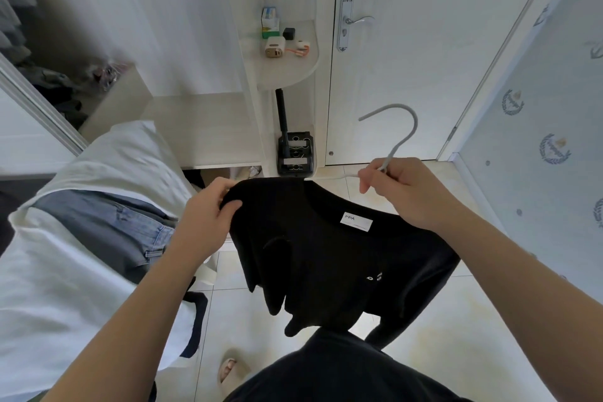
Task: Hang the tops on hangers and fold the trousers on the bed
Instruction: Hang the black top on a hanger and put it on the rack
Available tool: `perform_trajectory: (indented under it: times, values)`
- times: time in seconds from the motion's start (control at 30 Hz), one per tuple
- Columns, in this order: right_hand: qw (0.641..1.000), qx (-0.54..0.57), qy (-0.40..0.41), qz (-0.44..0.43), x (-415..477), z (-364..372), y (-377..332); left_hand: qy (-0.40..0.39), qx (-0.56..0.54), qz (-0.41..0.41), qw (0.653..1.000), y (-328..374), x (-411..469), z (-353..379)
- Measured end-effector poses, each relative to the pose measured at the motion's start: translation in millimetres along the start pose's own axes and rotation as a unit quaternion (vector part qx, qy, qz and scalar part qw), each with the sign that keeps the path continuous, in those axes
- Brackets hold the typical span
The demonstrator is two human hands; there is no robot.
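Both hands are raised in front of the person's body, holding a black top (326, 264) above the tiled floor (424, 352), just beside the bed (65, 287). The left forearm reaches up from the lower left. The left hand (208, 209) pinches one shoulder of the top, with the thumb pressed on the near side of the cloth and the fingers curled over its upper edge. The right forearm comes in from the right. The right hand (404, 192) is closed around the neck of a pale grey hanger (404, 137), its fingers bent round the wire just below the hook and one finger pointing downward. The hook stands up above this hand, its opening turned left. A short piece of the hanger's arm shows between the right hand and the collar; the rest is hidden by cloth. The top hangs loosely from both hands, with the neckline facing up and a white label (356, 221) showing inside. Blue jeans (107, 228) lie on the bed's white cover at the left. A white door (408, 75) stands behind the hanger.
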State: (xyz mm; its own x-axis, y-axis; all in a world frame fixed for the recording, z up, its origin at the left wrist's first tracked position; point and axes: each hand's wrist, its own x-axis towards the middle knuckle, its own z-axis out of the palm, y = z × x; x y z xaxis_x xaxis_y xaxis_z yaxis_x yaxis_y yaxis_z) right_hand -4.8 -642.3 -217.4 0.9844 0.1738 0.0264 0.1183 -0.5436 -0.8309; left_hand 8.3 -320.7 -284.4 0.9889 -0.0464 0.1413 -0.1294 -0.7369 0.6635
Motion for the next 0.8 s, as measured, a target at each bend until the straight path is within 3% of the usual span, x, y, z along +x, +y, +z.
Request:
perform_trajectory:
  times: [0.13,0.23,0.33,0.47,0.57,0.63,0.8]
  values:
    - [0.998,-0.014,-0.047,0.034,-2,-3,8,0.102,0.029,0.046,0.993,0,3,-9]
    - [0.995,-0.05,-0.083,0.037,-2,3,11,0.152,-0.018,0.078,0.985,9,2,-14]
    - [0.997,-0.051,-0.043,0.033,-3,14,15,0.174,-0.034,0.098,0.979,10,0,-17]
    - [0.998,0.063,0.012,0.029,-10,16,9,0.18,-0.045,0.039,0.982,-4,3,-13]
    - [0.998,0.068,0.005,0.009,-13,20,0,0.198,-0.049,0.003,0.979,-9,3,-7]
    - [0.997,0.072,0.003,0.005,-13,22,-6,0.221,-0.033,0.023,0.974,-2,2,-4]
    - [0.998,0.063,-0.022,-0.016,-7,27,-14,0.067,0.074,0.211,0.972,29,1,2]
